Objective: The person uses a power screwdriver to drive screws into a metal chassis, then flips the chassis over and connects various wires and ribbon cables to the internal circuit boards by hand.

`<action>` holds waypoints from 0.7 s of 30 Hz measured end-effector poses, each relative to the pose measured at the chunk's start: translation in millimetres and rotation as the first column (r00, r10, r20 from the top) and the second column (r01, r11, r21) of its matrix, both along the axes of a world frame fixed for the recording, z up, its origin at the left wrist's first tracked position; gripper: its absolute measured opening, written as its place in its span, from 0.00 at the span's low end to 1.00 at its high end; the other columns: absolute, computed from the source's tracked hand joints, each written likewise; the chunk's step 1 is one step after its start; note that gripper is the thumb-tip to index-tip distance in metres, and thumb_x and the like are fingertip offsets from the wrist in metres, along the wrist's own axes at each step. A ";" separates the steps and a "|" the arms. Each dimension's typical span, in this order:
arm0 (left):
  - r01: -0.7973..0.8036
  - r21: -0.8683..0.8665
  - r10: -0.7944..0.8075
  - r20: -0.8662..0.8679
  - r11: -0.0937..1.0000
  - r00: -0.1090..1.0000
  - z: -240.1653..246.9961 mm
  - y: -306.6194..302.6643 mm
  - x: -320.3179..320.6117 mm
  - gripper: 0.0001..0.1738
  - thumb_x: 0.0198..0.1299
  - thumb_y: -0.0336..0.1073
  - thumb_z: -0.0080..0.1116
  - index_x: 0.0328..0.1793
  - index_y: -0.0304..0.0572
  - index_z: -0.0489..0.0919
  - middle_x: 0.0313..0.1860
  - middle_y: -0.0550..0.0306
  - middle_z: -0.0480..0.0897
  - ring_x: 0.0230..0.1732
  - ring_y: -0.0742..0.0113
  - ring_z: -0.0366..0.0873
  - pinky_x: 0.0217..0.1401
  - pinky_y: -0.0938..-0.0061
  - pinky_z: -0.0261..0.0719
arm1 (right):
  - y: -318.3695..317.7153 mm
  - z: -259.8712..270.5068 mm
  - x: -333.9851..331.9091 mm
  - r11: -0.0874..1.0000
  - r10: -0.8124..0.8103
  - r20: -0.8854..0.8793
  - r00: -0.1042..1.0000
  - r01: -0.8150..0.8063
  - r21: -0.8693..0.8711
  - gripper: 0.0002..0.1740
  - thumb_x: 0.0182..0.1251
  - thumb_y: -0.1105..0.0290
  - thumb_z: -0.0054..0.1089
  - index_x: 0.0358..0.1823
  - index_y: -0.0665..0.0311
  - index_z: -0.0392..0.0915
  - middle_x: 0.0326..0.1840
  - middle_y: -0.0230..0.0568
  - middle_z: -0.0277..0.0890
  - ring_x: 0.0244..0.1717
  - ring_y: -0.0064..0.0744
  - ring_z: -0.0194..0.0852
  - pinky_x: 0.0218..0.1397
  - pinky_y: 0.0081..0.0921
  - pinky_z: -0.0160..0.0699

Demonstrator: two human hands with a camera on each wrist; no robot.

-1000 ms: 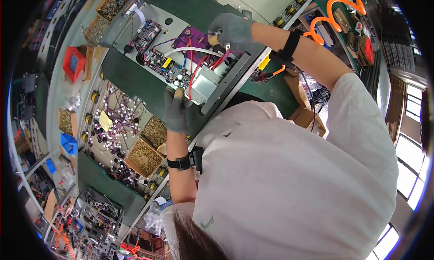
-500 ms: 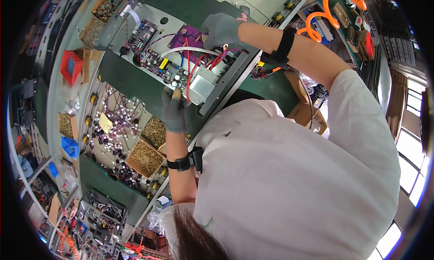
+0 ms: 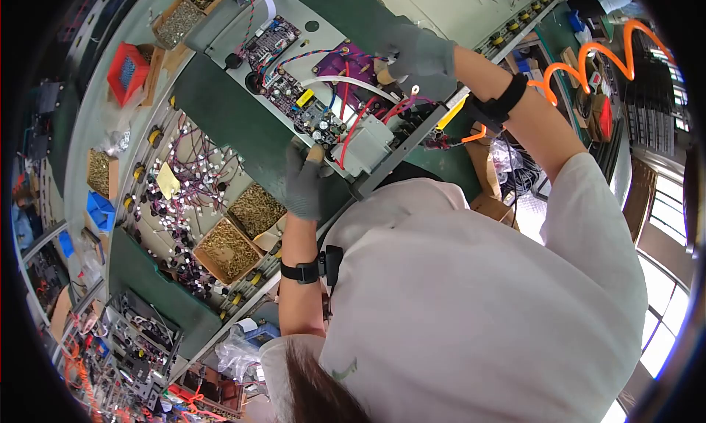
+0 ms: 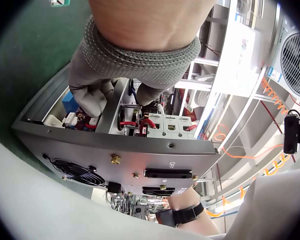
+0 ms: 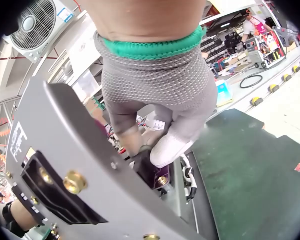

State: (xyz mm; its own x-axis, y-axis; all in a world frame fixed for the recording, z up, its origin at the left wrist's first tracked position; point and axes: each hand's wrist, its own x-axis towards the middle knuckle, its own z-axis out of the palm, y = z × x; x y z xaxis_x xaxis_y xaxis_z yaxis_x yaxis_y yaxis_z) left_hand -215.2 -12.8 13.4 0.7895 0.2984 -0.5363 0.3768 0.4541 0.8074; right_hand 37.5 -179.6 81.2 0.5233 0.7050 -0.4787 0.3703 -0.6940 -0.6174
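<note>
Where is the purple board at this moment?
In the head view, the purple board is above centre, inside the open metal case, just left of the right hand in the picture, with a white cable across it.

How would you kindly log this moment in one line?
left hand: grips chassis edge | right hand: at purple board, grasp unclear | white cable: curves across board

Circuit boards (image 3: 272,44), boxed small parts (image 3: 229,250) and heaped wiring (image 3: 193,174) mark an electronics workshop.
</note>
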 end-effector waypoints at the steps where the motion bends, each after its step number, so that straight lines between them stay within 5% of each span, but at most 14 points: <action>1: 0.005 0.017 -0.005 -0.011 1.000 1.000 3.1 -0.4 0.8 0.30 0.63 0.40 0.54 0.66 0.32 0.61 0.43 0.57 0.75 0.39 0.75 0.73 0.36 0.82 0.75 | 0.2 6.3 1.1 0.999 0.016 0.003 1.000 -0.016 0.037 0.14 0.50 0.70 0.63 0.39 0.69 0.81 0.32 0.41 0.79 0.27 0.24 0.77 0.33 0.22 0.77; 4: -0.031 0.032 0.031 -0.007 0.999 1.000 1.1 -1.1 -0.3 0.28 0.62 0.38 0.55 0.64 0.32 0.64 0.45 0.55 0.76 0.41 0.74 0.73 0.38 0.81 0.76 | -5.3 10.3 10.3 0.997 -0.075 -0.202 0.977 0.078 0.010 0.17 0.56 0.71 0.61 0.48 0.69 0.76 0.37 0.40 0.77 0.30 0.26 0.78 0.32 0.23 0.78; 9: -0.018 -0.001 0.018 -0.042 1.000 0.999 3.3 1.4 -2.3 0.25 0.62 0.34 0.54 0.63 0.30 0.65 0.47 0.55 0.75 0.43 0.73 0.73 0.42 0.77 0.75 | -14.0 10.3 -2.5 0.973 -0.190 -0.212 0.959 0.212 0.088 0.16 0.60 0.72 0.58 0.49 0.68 0.77 0.37 0.40 0.78 0.29 0.22 0.75 0.32 0.19 0.76; 10: -0.057 0.165 0.055 0.018 0.985 0.998 4.9 -4.7 -1.4 0.26 0.61 0.33 0.54 0.64 0.33 0.65 0.50 0.52 0.74 0.50 0.65 0.71 0.52 0.70 0.71 | -12.7 10.4 -5.6 0.980 -0.165 -0.101 0.981 0.175 0.093 0.16 0.59 0.71 0.59 0.48 0.69 0.77 0.35 0.39 0.78 0.29 0.21 0.75 0.33 0.19 0.74; 11: -0.054 0.159 0.054 0.008 0.986 0.999 14.5 -9.1 5.2 0.26 0.61 0.33 0.54 0.64 0.33 0.65 0.50 0.52 0.74 0.50 0.65 0.71 0.52 0.70 0.71 | -12.9 8.9 -8.5 0.986 -0.140 0.012 0.990 0.138 0.094 0.16 0.59 0.70 0.60 0.47 0.70 0.78 0.34 0.39 0.78 0.29 0.21 0.74 0.33 0.19 0.73; 12: -0.127 0.624 0.108 0.069 0.771 0.992 30.1 -11.2 14.3 0.29 0.58 0.35 0.55 0.65 0.35 0.64 0.49 0.49 0.74 0.51 0.62 0.70 0.52 0.68 0.70 | -15.7 4.0 -12.0 0.972 -0.129 0.064 0.990 0.114 0.205 0.15 0.58 0.69 0.62 0.45 0.71 0.78 0.33 0.40 0.78 0.31 0.22 0.74 0.35 0.22 0.71; 13: -0.181 0.919 0.119 0.148 0.350 0.982 46.5 -9.1 26.2 0.31 0.56 0.36 0.57 0.66 0.37 0.63 0.49 0.47 0.74 0.52 0.59 0.69 0.52 0.67 0.68 | -14.2 7.7 -15.3 0.973 -0.130 0.055 0.990 0.117 0.198 0.15 0.58 0.69 0.62 0.45 0.71 0.78 0.33 0.40 0.78 0.31 0.22 0.74 0.35 0.22 0.71; 15: -0.130 0.980 -0.186 0.157 0.152 0.970 75.9 4.0 61.2 0.29 0.54 0.37 0.57 0.64 0.44 0.69 0.56 0.45 0.73 0.58 0.48 0.67 0.62 0.56 0.63 | -6.8 20.6 -20.5 0.961 -0.185 -0.186 0.965 0.217 0.173 0.14 0.56 0.68 0.65 0.44 0.63 0.80 0.28 0.37 0.75 0.26 0.24 0.70 0.33 0.23 0.71; 16: -0.064 0.993 -0.293 0.089 0.095 0.952 85.2 6.1 79.6 0.30 0.51 0.38 0.58 0.64 0.46 0.70 0.57 0.47 0.72 0.58 0.49 0.66 0.62 0.56 0.63 | -4.3 17.8 -19.4 0.961 -0.189 -0.198 0.962 0.222 0.162 0.14 0.56 0.68 0.65 0.44 0.63 0.80 0.28 0.37 0.75 0.26 0.24 0.70 0.33 0.23 0.71; 17: -0.008 1.000 -0.393 0.019 0.029 0.919 90.3 6.9 99.9 0.31 0.49 0.39 0.59 0.63 0.47 0.71 0.58 0.48 0.72 0.58 0.49 0.66 0.62 0.55 0.63 | -1.5 15.2 -17.8 0.926 -0.042 -0.119 0.992 0.084 0.369 0.15 0.55 0.67 0.67 0.44 0.62 0.80 0.27 0.35 0.75 0.25 0.24 0.69 0.32 0.23 0.70; 18: -0.026 1.000 -0.486 0.024 0.002 0.874 89.0 9.8 122.7 0.25 0.46 0.39 0.60 0.54 0.48 0.76 0.47 0.53 0.77 0.51 0.54 0.72 0.54 0.58 0.68 | -0.5 13.8 -16.0 0.833 0.082 -0.007 0.997 -0.065 0.550 0.15 0.54 0.67 0.68 0.43 0.61 0.81 0.26 0.33 0.75 0.23 0.24 0.68 0.31 0.23 0.69; 19: -0.022 1.000 -0.491 0.022 0.006 0.871 85.1 13.5 135.0 0.25 0.46 0.39 0.60 0.54 0.48 0.76 0.47 0.53 0.77 0.51 0.54 0.72 0.54 0.58 0.68 | -1.1 14.6 -14.0 0.835 0.076 -0.012 0.997 -0.057 0.547 0.15 0.54 0.67 0.68 0.43 0.61 0.81 0.26 0.33 0.75 0.23 0.24 0.68 0.31 0.23 0.69; 21: 0.321 0.945 -0.661 -0.203 0.062 0.723 76.4 22.8 151.8 0.17 0.49 0.35 0.58 0.47 0.46 0.77 0.32 0.53 0.77 0.38 0.54 0.74 0.46 0.60 0.68 | -3.1 19.4 -9.3 0.915 -0.231 -0.132 0.964 0.262 0.307 0.13 0.54 0.65 0.69 0.40 0.61 0.81 0.25 0.32 0.75 0.23 0.22 0.69 0.29 0.22 0.68</action>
